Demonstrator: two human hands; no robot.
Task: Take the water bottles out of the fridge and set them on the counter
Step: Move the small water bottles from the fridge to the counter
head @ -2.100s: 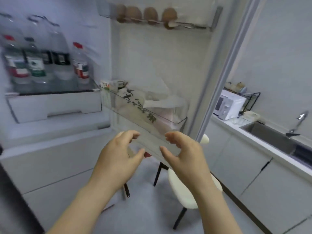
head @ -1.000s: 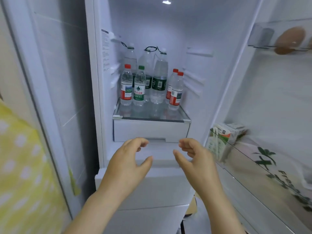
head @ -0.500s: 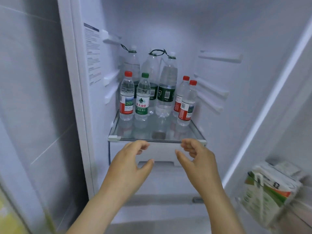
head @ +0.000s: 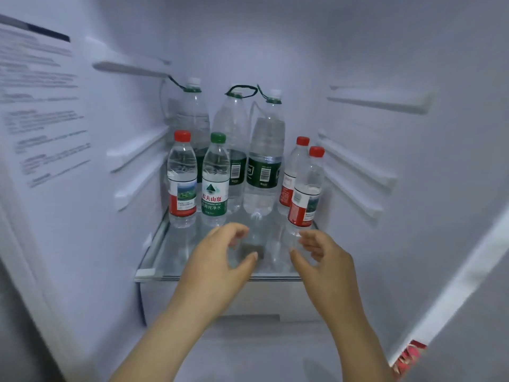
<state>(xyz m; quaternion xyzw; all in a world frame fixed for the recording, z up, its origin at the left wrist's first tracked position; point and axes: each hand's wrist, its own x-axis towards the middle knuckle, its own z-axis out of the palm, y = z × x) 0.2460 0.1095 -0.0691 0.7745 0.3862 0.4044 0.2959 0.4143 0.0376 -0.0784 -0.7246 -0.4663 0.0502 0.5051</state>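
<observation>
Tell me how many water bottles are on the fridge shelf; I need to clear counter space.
7. Front row: red-capped bottle, green-capped bottle, and two red-capped bottles at right. Behind: three tall bottles. More may hide behind.

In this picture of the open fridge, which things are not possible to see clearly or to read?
- Head view: the sheet of printed text on the left wall is too blurred to read.
- The middle tall bottle is partly hidden by the green-capped bottle in front.
- The dark patch on the glass shelf is partly covered by the left hand.
- The counter is outside the frame.
</observation>
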